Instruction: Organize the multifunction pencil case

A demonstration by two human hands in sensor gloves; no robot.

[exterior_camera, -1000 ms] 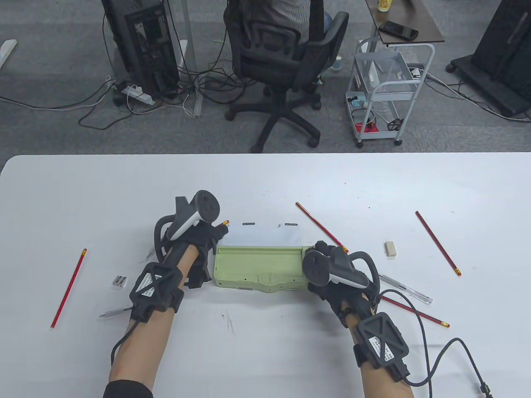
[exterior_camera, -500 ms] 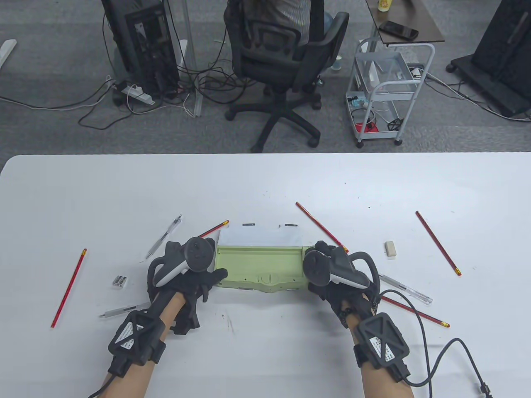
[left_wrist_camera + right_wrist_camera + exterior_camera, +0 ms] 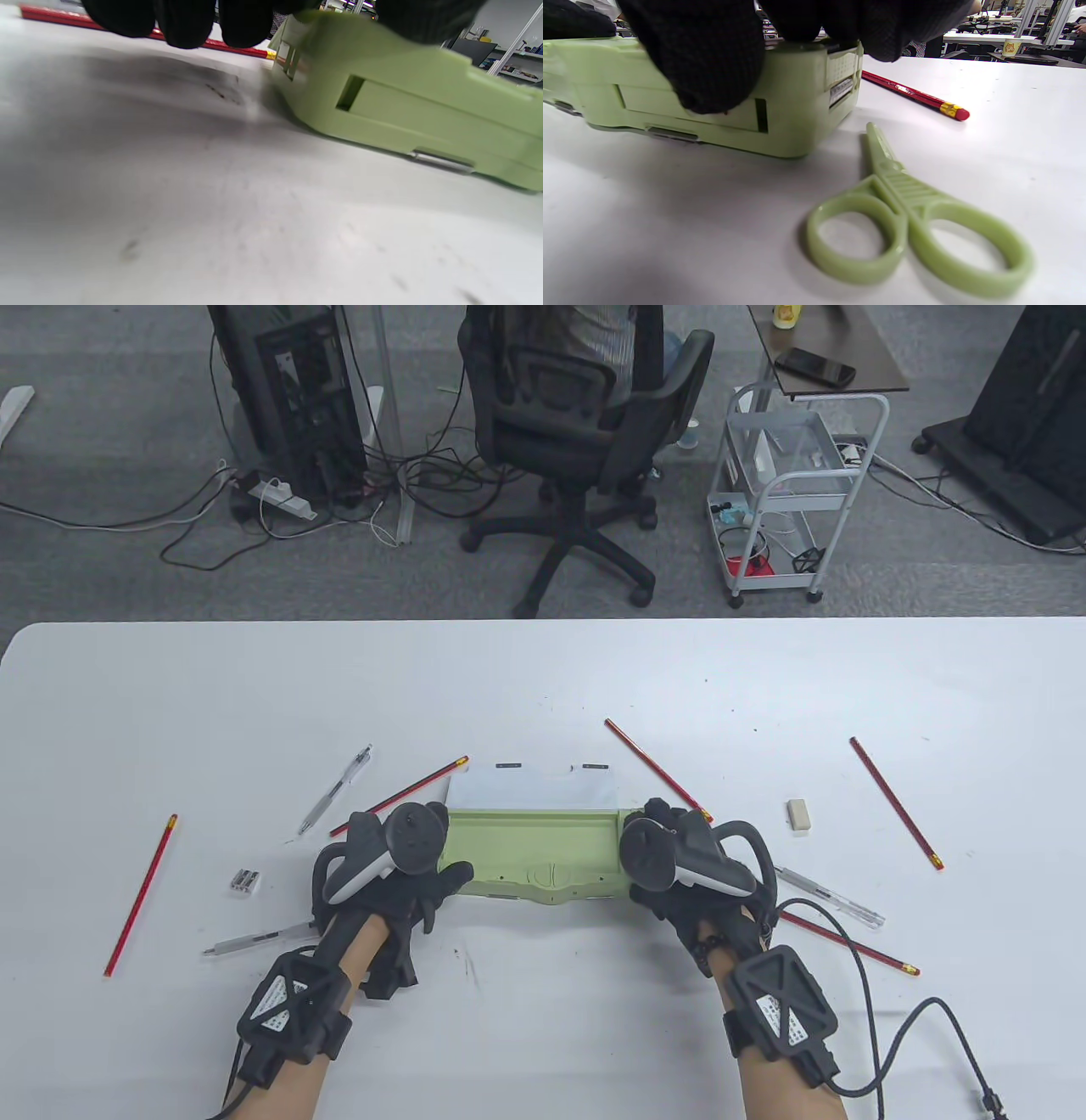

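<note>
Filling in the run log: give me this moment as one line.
left hand: grips pencil case left end | right hand: grips right end | case: open, on table | scissors: beside case

My right grip (image 3: pixel 755 46) clasps the end of the pale green plastic pencil case (image 3: pixel 793 106), thumb pressed on its near wall. Just beside it on the white desk (image 3: pixel 670 237) lie matching green plastic scissors (image 3: pixel 908 220) and a red eraser-tipped pencil (image 3: pixel 916 97).

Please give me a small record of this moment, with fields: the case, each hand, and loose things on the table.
case: green pencil case, lid open, on the white table
left hand: left hand grips the case's left end
right hand: right hand grips its right end
loose things: red pencils, eraser, green scissors beside the case
</note>
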